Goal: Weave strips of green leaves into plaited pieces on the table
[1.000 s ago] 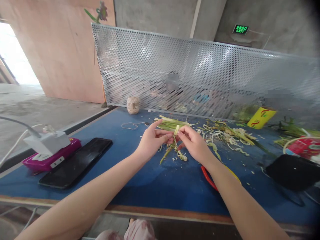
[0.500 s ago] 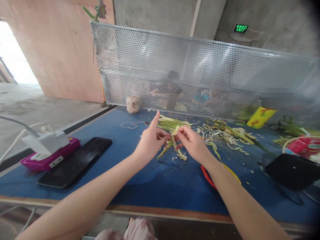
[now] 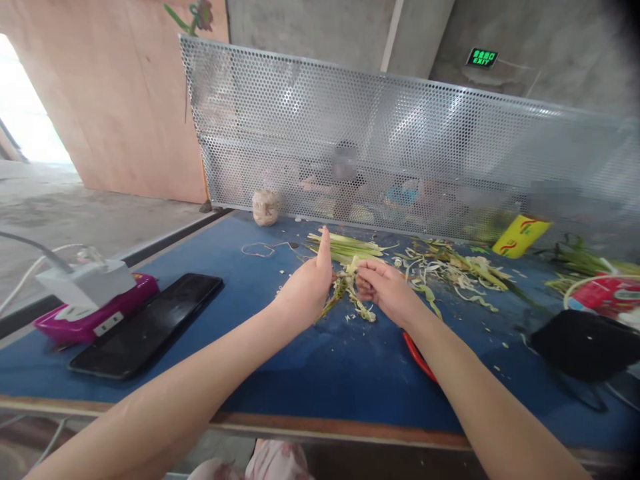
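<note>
My right hand (image 3: 387,287) is closed, its fingertips pinched at a pale plant stalk (image 3: 352,265) that points up between my hands. Just left of the stalk, my left hand (image 3: 306,290) is turned edge-on with the thumb stretched straight up and apart. Its other fingers are mostly hidden behind the palm. Below the stalk lie browned, shredded plant scraps (image 3: 361,308) on the blue tabletop (image 3: 300,380). A bunch of long pale green stalks (image 3: 350,247) lies just behind my hands.
Peelings (image 3: 465,270) are strewn to the right. A red-handled tool (image 3: 419,357) lies partly under my right forearm. A phone (image 3: 150,323) and purple power strip (image 3: 97,320) sit left; a black object (image 3: 585,343) lies right. A perforated metal screen (image 3: 310,113) stands behind, with a person beyond.
My left hand has turned more edge-on and shifted slightly right, hiding its fingers. My right hand's fingers have curled tighter by the pale stalk.
</note>
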A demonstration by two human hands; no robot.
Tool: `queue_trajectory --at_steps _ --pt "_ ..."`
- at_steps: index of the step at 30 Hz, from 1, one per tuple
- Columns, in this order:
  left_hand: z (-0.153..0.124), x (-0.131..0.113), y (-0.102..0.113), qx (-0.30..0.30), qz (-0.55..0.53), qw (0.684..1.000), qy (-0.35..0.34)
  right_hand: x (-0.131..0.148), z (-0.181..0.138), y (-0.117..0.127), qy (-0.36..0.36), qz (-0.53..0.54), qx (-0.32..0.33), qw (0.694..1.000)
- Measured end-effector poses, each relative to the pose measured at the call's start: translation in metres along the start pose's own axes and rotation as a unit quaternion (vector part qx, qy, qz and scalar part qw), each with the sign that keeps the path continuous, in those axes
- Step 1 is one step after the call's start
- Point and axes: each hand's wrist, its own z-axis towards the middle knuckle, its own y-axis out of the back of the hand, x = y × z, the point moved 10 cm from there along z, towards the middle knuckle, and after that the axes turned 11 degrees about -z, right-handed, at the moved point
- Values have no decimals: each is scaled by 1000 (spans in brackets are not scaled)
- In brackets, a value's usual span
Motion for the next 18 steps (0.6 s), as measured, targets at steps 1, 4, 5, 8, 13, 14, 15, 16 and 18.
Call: queue_trajectory --at_steps 1,4,5,8,13,14,15,16,18 --pt "0 1 -2 11 19 1000 5 -4 0 -2 -20 32 0 999" --pt "-1 4 -8 39 80 996 17 -12 -1 -7 -63 96 4 993" --pt "-1 5 -10 47 94 994 21 -14 -1 -8 -72 111 7 991" --pt "-2 7 -15 64 116 991 22 -18 -1 -8 -89 131 10 987" --pt "-2 4 -18 77 130 988 -2 -18 -1 -5 -88 121 4 989" --pt "-2 3 -18 77 131 988 -4 -17 -1 -4 -85 119 3 989" --pt "-3 2 -17 76 130 989 -5 -16 -1 -4 -82 116 1 990" --pt "-3 1 -17 75 127 989 -5 -16 -1 -3 -79 113 0 990" --pt "-4 0 -16 72 122 990 -7 -15 -1 -3 -75 106 2 992"
